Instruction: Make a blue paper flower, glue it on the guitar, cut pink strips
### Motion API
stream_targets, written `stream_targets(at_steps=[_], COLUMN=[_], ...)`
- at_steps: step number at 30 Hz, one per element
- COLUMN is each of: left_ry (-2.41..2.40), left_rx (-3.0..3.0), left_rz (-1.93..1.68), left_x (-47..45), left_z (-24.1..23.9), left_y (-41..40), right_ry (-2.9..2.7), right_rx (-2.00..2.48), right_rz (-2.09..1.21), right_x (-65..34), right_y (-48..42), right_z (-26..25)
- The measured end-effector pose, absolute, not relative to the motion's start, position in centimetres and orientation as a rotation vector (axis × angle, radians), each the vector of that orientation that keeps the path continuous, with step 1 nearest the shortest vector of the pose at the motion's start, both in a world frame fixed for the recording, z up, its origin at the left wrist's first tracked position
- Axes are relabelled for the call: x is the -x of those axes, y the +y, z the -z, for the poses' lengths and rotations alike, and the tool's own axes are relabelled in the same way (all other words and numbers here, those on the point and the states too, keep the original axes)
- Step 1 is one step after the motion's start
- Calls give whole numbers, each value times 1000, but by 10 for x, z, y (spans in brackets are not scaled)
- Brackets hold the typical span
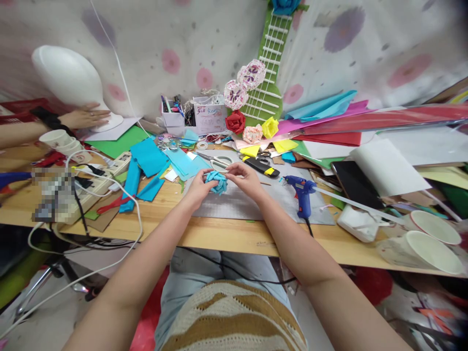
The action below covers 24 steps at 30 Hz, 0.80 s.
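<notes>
A folded blue paper flower sits between both my hands, just above a grey mat on the wooden table. My left hand is closed round its left side. My right hand pinches its upper right edge with the fingertips. A blue glue gun stands to the right of my right hand. Scissors lie just beyond the flower.
Blue paper sheets and a power strip with white cables lie left. Finished paper flowers and a green paper guitar stand at the back. A phone, paper cups and coloured sheets fill the right. Another person's hand rests on a white foam head at far left.
</notes>
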<state>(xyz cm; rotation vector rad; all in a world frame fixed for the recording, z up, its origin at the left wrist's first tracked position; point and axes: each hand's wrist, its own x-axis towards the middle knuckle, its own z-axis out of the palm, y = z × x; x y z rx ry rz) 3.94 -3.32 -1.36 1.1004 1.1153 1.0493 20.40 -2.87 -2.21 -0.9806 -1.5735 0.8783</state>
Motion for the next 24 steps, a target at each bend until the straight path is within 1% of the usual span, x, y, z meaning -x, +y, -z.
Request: stream_targets(at_steps=[3,8,10,12,17,20,24], left_ry=[1100,1085,1090,1091,1045,1034,1132], left_rx=[-1097,-1062,-1067,-1085,-1088,-1056,-1022], left_rz=[-1100,-1140,-1148,-1159,-1140,-1107,-1106], left_x=[-40,-41,-41,-42,-41,-42,-46], left_z=[15,16,17,18,17,14,12], left_y=[-32,-31,-31,-31,-33,-34,-35], right_ry=[-1609,-1717,-1735,-1731,-1676,-1639,-1636], right_rx=[1006,1070,1075,1067,1028,1004,983], right_rz=[-804,-537,-492,-545,-804,-840,-833], right_x=[-205,-206,-206,-206,-205,-205,-202], right_y=[-29,-32,-33,-32,-27,-25,-26], right_z=[24,23,21,21,26,29,30])
